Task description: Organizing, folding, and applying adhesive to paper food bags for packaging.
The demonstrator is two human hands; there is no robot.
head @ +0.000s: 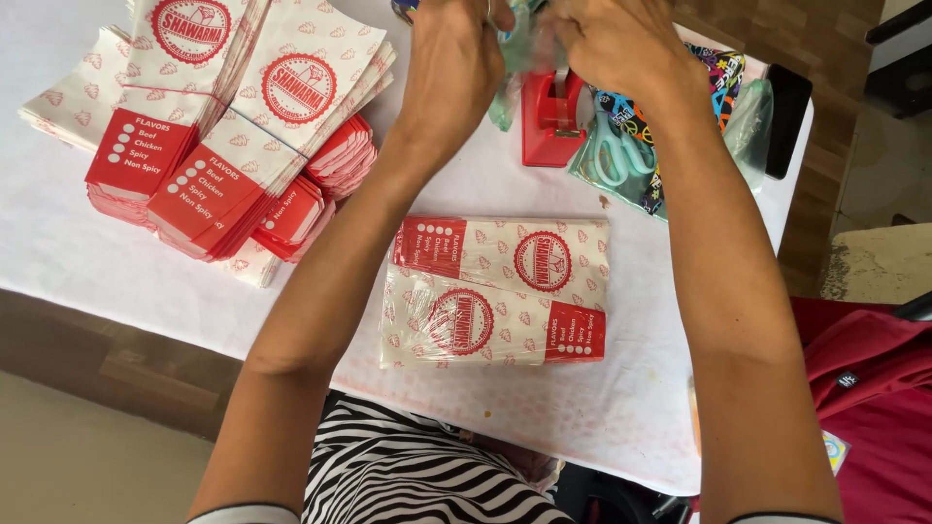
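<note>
While the frame's top edge cuts off their fingers, the left hand [451,58] and right hand [607,39] pinch blurred clear film [510,73] above a red tape dispenser [551,116], grip uncertain.

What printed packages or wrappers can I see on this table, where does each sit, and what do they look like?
Wrapped bundle of paper bags: middle of the table between the forearms; flat, rectangular, cream with red panels and round red emblems, in clear film.
Loose stacks of paper bags: upper left, fanned and overlapping; same cream and red print.
Patterned pouch: upper right under teal scissors; dark with multicoloured symbols.
Dark phone: far right edge, screen blank.
</note>
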